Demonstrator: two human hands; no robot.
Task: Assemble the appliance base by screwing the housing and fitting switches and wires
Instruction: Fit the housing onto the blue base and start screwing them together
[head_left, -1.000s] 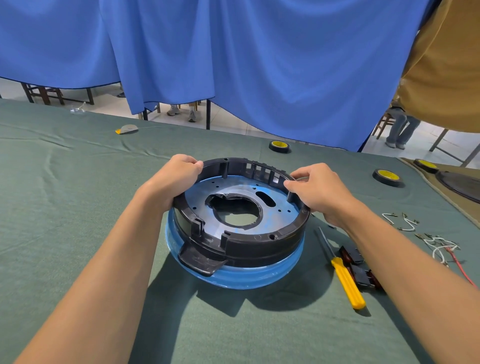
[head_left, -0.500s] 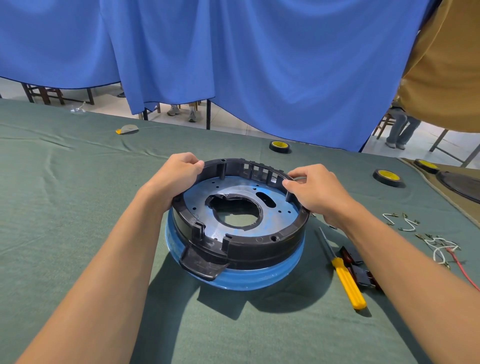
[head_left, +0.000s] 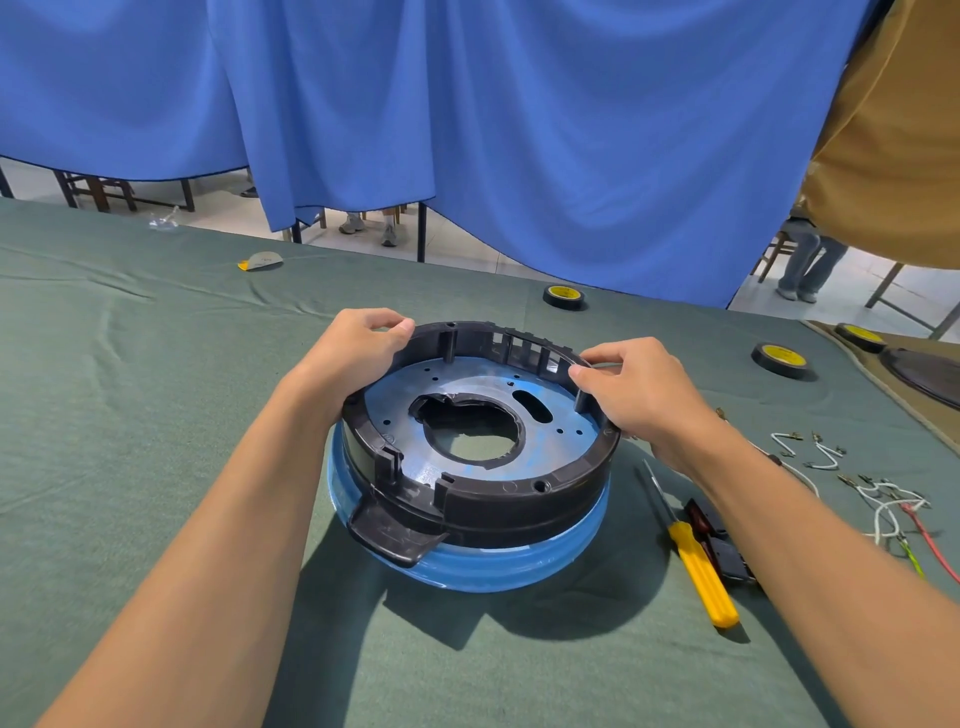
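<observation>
- Risk: housing (head_left: 478, 499) sits on the blue base (head_left: 519, 569) with no screws visible in its rim holes. Both grips are on the far rim only, so a push there could lift the near side or skew the ring off the base.
- Risk: if the holes don't line up, screws may go in crooked. Can't judge alignment from this view.
- Risk: screwdriver (head_left: 704, 577), switches (head_left: 730, 558) and wires (head_left: 883, 491) lie lower right, close to the right forearm. An arm sweep could scatter them.
- Left hand (head_left: 358, 348): grip clasps the rim, fingers curled over it, upper left of the ring.
- Right hand (head_left: 639, 395): grip pinches the rim, upper right.
- Housing: black plastic ring with a slotted far wall and a tab jutting out lower left. Blue-tinted plate (head_left: 561, 415) with a big centre cut-out sits inside.
- Location: centre frame, on the green desk (head_left: 156, 415).
</observation>
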